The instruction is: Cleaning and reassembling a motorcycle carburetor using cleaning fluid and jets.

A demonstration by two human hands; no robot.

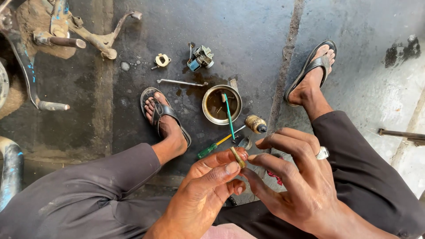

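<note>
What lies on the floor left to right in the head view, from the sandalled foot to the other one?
Left sandalled foot → green-handled screwdriver → metal bowl of dark liquid → brass-coloured cylindrical part → right sandalled foot.

Dark oil-stained concrete floor, wet patches w/ small droplets toward 11 o'clock. Seam runs from 12 down to centre. Beyond it, at 2–3 o'clock, paler grey slab in bright daylight, w/ black blotch near 2. Dirt heap at 10–11. Daylight is even, shadows soft.
</note>
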